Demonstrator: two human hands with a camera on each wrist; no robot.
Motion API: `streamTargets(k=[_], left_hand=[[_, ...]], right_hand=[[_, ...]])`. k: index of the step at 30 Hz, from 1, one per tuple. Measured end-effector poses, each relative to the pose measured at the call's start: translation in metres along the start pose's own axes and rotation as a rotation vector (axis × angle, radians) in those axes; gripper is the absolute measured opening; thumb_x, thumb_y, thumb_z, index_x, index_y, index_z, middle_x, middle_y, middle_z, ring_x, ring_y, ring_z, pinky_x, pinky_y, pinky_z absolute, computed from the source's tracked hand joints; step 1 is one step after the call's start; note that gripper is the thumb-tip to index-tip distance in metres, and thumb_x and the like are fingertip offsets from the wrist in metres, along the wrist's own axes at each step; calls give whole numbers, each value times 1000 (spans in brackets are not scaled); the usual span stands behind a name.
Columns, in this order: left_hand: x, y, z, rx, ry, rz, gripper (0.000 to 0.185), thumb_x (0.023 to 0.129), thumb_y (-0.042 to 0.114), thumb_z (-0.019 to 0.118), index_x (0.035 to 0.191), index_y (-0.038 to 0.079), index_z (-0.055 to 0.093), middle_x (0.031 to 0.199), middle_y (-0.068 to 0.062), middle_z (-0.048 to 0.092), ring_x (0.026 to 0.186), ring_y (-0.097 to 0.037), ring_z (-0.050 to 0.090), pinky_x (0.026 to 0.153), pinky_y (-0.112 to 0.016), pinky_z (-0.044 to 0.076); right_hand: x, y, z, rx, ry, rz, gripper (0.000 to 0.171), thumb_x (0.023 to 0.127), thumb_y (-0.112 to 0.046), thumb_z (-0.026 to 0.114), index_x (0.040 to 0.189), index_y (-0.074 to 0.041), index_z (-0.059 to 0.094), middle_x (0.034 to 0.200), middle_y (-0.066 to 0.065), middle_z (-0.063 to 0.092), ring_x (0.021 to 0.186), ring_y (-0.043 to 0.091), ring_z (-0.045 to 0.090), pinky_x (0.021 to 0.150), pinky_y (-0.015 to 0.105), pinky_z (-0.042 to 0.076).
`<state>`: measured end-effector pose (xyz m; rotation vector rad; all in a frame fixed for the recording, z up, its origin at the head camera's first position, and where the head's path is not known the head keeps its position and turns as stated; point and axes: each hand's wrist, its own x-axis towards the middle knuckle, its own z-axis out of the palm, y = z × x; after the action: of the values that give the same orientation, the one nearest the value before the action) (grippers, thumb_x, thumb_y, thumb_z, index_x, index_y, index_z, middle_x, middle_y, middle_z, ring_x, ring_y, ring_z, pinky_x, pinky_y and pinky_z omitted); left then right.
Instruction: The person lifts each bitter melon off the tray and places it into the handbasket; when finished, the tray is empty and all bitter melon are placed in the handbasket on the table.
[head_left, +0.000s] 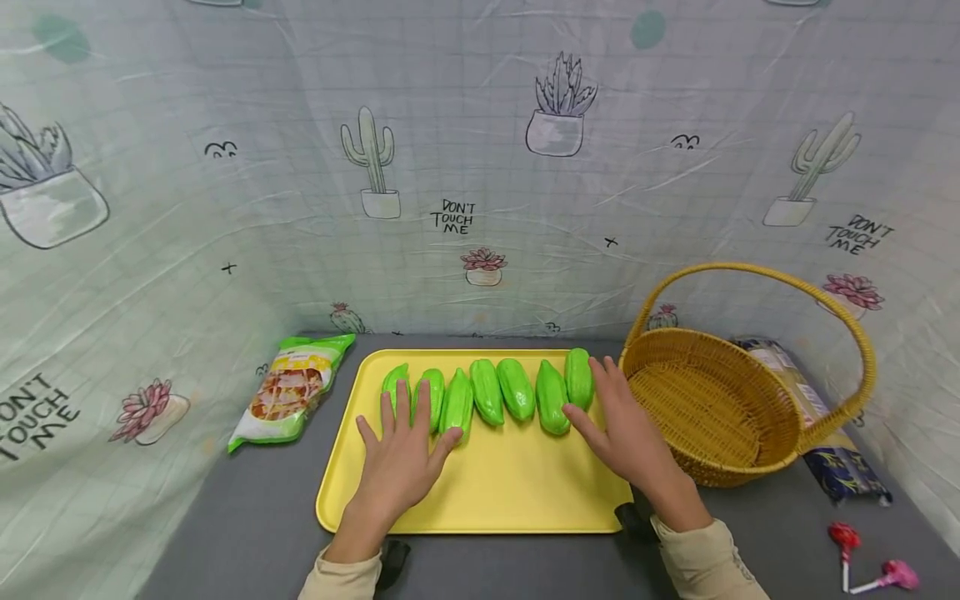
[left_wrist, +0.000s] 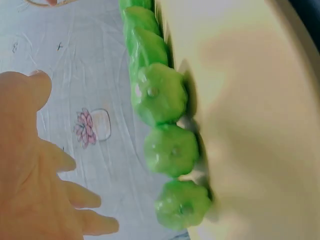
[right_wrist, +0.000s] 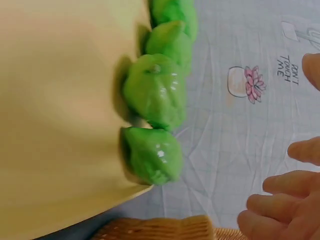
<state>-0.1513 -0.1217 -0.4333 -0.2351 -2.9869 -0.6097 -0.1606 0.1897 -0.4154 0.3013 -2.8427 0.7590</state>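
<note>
Several glossy green, ridged, gourd-like vegetables (head_left: 487, 392) lie side by side in a row along the back of a yellow tray (head_left: 510, 500). My left hand (head_left: 399, 462), fingers straight and spread, is over the left part of the tray and overlaps the leftmost vegetables in the head view. The left wrist view shows the rounded ends of those vegetables (left_wrist: 160, 95) apart from the fingers. Over the tray's right edge, my right hand (head_left: 626, 429) also has its fingers extended, beside the rightmost vegetable (head_left: 579, 377). Neither hand holds anything.
A wicker basket (head_left: 705, 400) with a tall handle stands right of the tray, a dark-and-gold packet (head_left: 840, 467) partly behind it. Two lollipops, one red (head_left: 845, 535) and one pink (head_left: 898, 574), lie at front right. A green-and-white snack bag (head_left: 292, 387) lies to the left.
</note>
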Motion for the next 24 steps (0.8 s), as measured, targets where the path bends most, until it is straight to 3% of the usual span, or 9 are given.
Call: streamTargets(k=[14, 19, 24], left_hand=[[8, -24, -8, -103, 21, -84, 83, 103, 62, 40, 165, 13, 14, 170, -27, 1, 156, -51, -1, 114, -81, 0], [13, -33, -11, -119, 36, -114, 82, 104, 61, 39, 165, 11, 17, 170, -28, -1, 156, -51, 0, 116, -79, 4], [17, -45, -12, -178, 75, -135, 78, 106, 58, 38, 162, 7, 24, 169, -30, 1, 156, -52, -1, 120, -74, 8]], right_hand=[[31, -1, 5, -29, 9, 20, 87, 103, -49, 54, 160, 7, 19, 157, 33, 38, 128, 52, 55, 101, 63, 48], [35, 3, 7, -37, 10, 27, 75, 104, -43, 54, 154, 9, 33, 150, 34, 48, 125, 50, 58, 100, 62, 49], [39, 8, 12, -73, 88, 9, 57, 103, -33, 58, 142, 8, 54, 137, 30, 61, 115, 47, 65, 96, 60, 52]])
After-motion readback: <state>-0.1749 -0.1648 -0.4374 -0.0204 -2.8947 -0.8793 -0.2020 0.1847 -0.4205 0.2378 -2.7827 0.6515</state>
